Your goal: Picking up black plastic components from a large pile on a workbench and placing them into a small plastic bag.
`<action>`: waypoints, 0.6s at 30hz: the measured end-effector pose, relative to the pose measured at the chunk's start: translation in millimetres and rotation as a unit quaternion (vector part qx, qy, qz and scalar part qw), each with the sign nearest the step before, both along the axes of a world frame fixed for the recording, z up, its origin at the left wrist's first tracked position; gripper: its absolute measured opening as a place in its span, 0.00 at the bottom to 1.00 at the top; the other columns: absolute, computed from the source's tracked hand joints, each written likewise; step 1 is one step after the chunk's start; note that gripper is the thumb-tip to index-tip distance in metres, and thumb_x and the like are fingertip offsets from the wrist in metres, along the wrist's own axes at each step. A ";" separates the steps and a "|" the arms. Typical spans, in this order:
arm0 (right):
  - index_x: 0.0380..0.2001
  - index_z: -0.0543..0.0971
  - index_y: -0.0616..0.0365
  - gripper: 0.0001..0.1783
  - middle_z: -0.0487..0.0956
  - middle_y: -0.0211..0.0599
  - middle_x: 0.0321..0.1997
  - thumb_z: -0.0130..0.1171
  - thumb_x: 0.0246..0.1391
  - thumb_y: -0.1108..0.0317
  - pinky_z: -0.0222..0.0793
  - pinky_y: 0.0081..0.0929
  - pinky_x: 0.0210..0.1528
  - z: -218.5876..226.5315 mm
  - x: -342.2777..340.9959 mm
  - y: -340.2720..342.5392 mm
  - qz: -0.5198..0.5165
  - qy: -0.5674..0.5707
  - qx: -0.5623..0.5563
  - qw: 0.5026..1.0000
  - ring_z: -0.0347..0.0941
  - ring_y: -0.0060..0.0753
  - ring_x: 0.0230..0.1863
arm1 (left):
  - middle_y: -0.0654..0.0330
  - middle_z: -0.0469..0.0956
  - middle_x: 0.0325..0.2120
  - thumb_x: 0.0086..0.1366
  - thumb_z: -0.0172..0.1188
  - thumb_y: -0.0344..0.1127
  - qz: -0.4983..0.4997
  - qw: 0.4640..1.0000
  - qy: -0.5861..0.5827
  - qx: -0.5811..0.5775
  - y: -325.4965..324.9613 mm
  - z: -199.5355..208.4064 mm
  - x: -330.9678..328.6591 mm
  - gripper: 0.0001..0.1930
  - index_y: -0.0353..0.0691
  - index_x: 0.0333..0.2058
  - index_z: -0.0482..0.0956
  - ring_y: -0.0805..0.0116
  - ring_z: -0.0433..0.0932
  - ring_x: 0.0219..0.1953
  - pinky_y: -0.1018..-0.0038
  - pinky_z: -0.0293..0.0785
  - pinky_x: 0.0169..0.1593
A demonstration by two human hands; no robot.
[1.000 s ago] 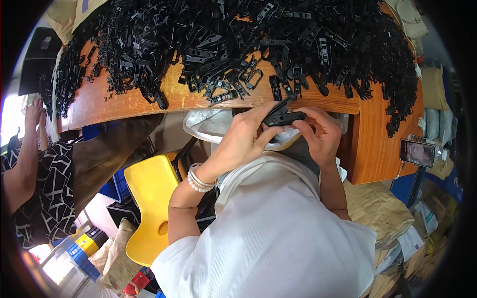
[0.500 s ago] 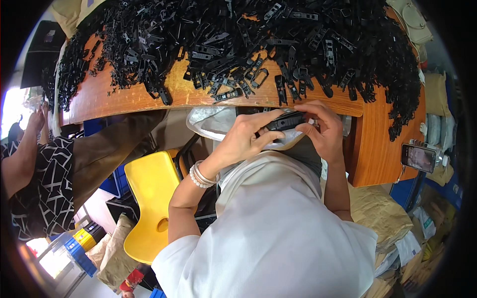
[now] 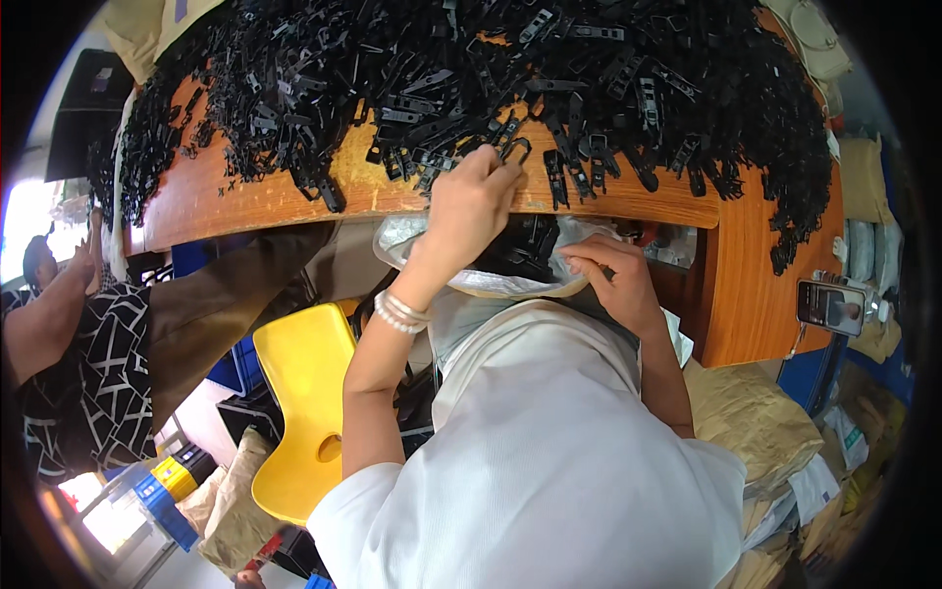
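Observation:
At the table's front edge my left hand (image 3: 471, 208) reaches down to the near side of a heap of black plastic clip-like parts (image 3: 412, 59). Its fingers are bent and close together; what they grip is hidden beneath them. A looped black piece (image 3: 517, 148) lies beside its fingertips. Over my lap my right hand (image 3: 620, 277) is closed, thumb and fingers pinched; anything between them is too small to make out. Between my hands a whitish open bag (image 3: 392, 242) lies in my lap, with black parts (image 3: 530, 247) inside.
The heap spreads over most of the wooden table (image 3: 265, 204). A phone (image 3: 830, 306) on a holder stands at the right end. A yellow chair (image 3: 304, 402) is at my left, and another person (image 3: 88, 353) sits beyond it. Brown paper packages (image 3: 751, 417) lie at the right.
My left hand has moved up from my lap to the parts on the table. The black clip-like piece held between both hands is no longer in them. My right hand has come slightly lower.

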State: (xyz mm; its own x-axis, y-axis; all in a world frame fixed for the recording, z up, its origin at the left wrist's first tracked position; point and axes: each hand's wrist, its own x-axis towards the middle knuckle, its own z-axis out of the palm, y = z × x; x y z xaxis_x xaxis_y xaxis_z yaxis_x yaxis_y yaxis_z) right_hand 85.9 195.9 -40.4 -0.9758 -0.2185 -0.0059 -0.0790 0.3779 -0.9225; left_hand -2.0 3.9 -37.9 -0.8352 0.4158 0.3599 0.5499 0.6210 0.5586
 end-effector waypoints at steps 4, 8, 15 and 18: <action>0.29 0.77 0.64 0.06 0.75 0.39 0.26 0.56 0.44 0.78 0.65 0.22 0.26 5.5 3.9 16.6 -0.075 0.085 0.017 0.993 0.71 0.32 0.26 | 0.57 0.67 0.23 0.49 0.58 0.31 0.022 0.989 0.059 -0.130 19.2 -16.8 -12.2 0.05 0.36 0.23 0.74 0.59 0.72 0.27 0.68 0.68 0.25; 0.28 0.76 0.65 0.05 0.75 0.40 0.26 0.55 0.45 0.78 0.65 0.23 0.29 6.3 3.3 56.4 -0.253 0.083 0.097 0.959 0.71 0.34 0.27 | 0.55 0.68 0.25 0.47 0.58 0.28 0.070 0.990 0.032 -0.116 17.2 -7.5 -10.5 0.04 0.35 0.22 0.73 0.58 0.72 0.28 0.68 0.69 0.27; 0.32 0.77 0.61 0.06 0.74 0.41 0.34 0.54 0.48 0.75 0.65 0.29 0.37 -9.5 -16.1 137.3 -0.458 0.149 0.370 0.794 0.71 0.39 0.36 | 0.53 0.72 0.31 0.52 0.59 0.29 0.098 0.993 -0.019 0.056 15.3 0.7 -7.3 0.06 0.32 0.28 0.75 0.59 0.73 0.26 0.72 0.69 0.30; 0.32 0.77 0.60 0.08 0.73 0.40 0.39 0.55 0.46 0.75 0.64 0.30 0.42 -12.6 -23.1 151.4 -0.437 0.112 0.419 0.788 0.69 0.39 0.42 | 0.52 0.73 0.33 0.53 0.58 0.27 0.085 0.991 -0.048 0.090 19.2 3.8 -2.7 0.05 0.30 0.27 0.74 0.63 0.74 0.21 0.75 0.70 0.26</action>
State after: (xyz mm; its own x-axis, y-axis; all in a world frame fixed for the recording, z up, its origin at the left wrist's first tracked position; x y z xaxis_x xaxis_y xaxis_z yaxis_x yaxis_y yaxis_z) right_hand 62.8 347.4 -53.0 -0.7479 0.5273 0.4031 0.4248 0.8469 -0.3198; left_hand -4.7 23.1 -34.1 -0.9211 0.2032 0.3320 0.3861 0.5852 0.7131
